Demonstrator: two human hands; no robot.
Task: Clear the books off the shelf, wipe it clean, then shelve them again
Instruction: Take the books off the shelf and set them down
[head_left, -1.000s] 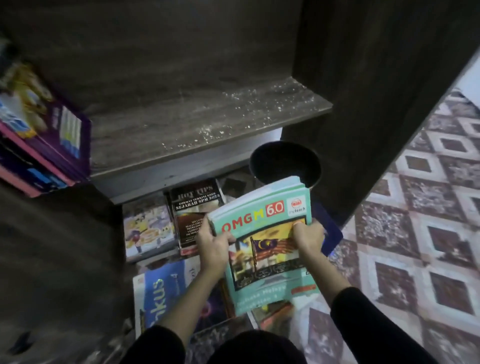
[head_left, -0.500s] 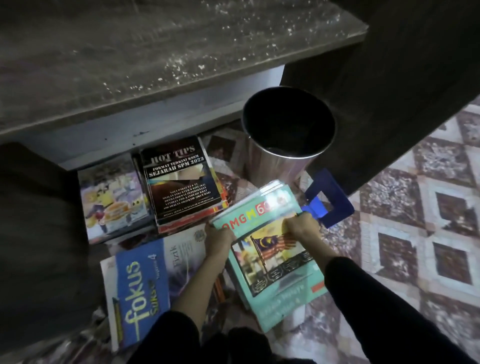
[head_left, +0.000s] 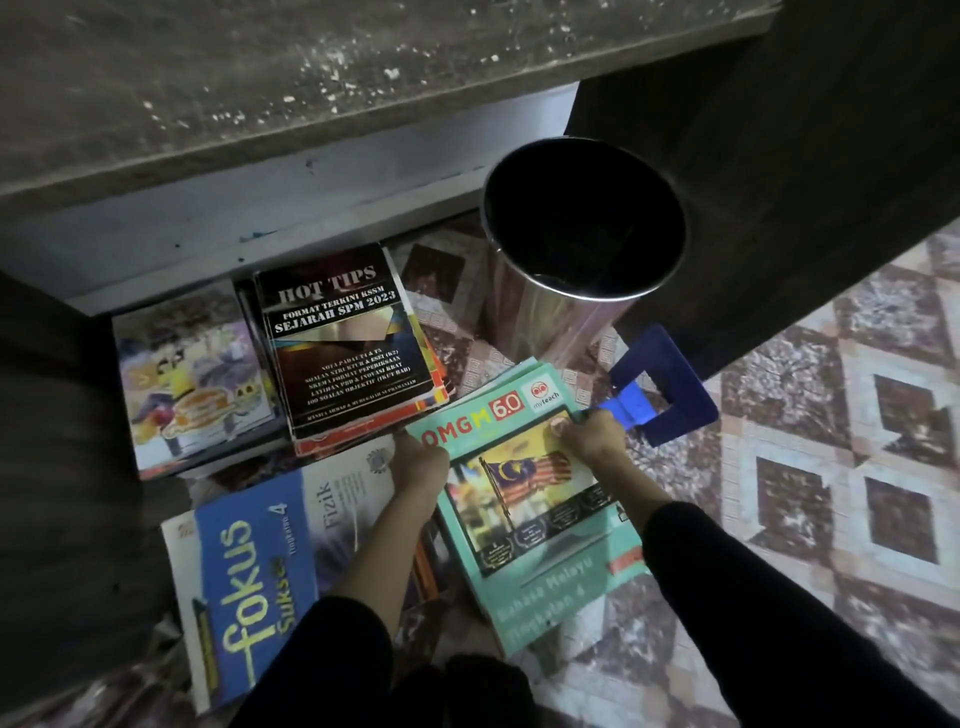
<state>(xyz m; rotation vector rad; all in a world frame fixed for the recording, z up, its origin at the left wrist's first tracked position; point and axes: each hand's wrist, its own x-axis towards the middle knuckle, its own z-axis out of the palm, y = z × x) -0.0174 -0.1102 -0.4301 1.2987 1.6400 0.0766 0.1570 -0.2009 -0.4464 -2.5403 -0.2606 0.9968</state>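
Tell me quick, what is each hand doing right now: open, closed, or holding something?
Left hand: holds the teal OMG book by its left edge.
Right hand: pinches the same book at its top right edge, thumb on the cover.

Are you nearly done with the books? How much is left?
Not yet. Done: the shelf is bare of books in this view, and the HOT TIPS book and fokus book lie on the floor. In hand: the left hand and right hand grip the teal OMGM book, low by those piles. Left: the shelf shows white specks, so wiping and reshelving remain.
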